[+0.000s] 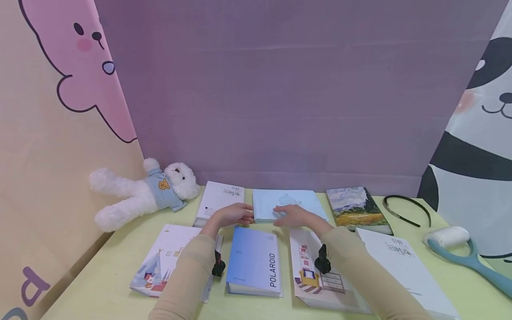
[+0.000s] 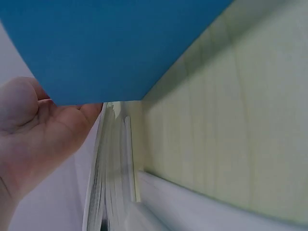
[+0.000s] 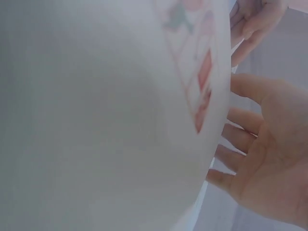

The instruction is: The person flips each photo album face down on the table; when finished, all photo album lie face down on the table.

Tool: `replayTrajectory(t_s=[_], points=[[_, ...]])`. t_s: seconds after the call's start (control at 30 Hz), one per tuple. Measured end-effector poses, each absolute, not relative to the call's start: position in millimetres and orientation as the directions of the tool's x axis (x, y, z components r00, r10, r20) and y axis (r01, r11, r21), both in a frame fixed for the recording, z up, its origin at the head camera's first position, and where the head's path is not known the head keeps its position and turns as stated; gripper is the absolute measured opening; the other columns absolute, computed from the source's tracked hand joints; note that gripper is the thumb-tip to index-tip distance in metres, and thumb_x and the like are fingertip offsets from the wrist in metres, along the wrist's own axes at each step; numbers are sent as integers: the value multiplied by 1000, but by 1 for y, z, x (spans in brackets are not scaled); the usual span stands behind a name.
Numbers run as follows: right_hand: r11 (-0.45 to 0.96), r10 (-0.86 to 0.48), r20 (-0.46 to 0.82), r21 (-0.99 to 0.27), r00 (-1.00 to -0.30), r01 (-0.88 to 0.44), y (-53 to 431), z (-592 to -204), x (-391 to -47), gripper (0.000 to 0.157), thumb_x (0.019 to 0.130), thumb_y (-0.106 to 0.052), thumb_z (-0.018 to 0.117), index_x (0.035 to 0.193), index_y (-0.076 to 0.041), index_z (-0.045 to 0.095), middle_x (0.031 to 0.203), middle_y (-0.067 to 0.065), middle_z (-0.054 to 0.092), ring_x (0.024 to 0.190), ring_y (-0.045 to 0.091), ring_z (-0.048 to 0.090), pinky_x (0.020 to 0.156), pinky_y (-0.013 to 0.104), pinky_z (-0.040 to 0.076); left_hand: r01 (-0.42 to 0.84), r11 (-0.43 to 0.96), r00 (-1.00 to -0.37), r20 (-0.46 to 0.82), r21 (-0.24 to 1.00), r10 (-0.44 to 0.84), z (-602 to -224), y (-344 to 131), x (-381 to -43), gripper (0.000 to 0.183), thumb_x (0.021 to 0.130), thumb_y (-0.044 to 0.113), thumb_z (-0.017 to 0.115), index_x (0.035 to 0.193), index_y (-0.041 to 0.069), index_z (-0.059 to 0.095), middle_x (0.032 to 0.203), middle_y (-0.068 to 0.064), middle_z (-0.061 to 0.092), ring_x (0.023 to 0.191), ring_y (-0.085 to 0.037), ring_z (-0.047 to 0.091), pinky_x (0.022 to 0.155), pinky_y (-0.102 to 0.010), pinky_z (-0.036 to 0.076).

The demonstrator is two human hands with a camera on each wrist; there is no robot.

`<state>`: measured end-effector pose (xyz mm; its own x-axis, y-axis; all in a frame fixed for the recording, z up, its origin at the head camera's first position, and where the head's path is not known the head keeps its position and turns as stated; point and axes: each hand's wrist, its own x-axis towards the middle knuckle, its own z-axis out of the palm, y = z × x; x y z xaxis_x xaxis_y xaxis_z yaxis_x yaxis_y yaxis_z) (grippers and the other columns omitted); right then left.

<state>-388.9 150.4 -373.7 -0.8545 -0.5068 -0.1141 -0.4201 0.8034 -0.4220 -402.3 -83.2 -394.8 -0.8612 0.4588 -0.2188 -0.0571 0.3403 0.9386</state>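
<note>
A pale blue book with a whale drawing lies in the middle of the back row. At its left edge is my left hand, fingers reaching toward the cover. My right hand spreads over its front part, thumb and fingers apart. In the right wrist view the right hand shows relaxed, spread fingers, partly hidden behind a white cover. The left wrist view has my left hand with its fingertips hidden behind a blue cover. Just in front lies a blue POLAROID album.
A white book and a landscape-painting book flank the back row. Illustrated books and a white book lie in front. A plush bear is left; a headband and lint roller are right.
</note>
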Motion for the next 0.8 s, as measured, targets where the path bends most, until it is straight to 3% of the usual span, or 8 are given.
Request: replayTrajectory(t_s=[0.37,0.63,0.8], points=[[821,-508,-161,-388,-846,-419,149,-375,-391,58,91,-38,57,140,-10,44,147,12,39,137,35,32,110,52,29,-119,248,-838,-231,961,494,-393,-84,-403,53,97,2,40,147,-1,24,138,-28,44,125,-34,48,107,-43,38],[830,-507,-175,-364,-844,-423,147,-373,-388,59,91,-45,54,140,-13,45,145,13,42,135,36,35,108,53,31,-122,256,-838,-238,959,491,-388,-82,-401,57,95,2,44,148,6,24,133,-24,49,104,-22,60,97,-40,47],[826,-513,-173,-365,-841,-429,147,-373,-389,64,91,-53,49,142,-15,43,144,14,44,133,36,38,107,52,34,-156,206,-849,-238,966,472,-389,-82,-401,55,96,3,45,148,6,26,136,-25,46,99,-22,62,93,-40,50]])
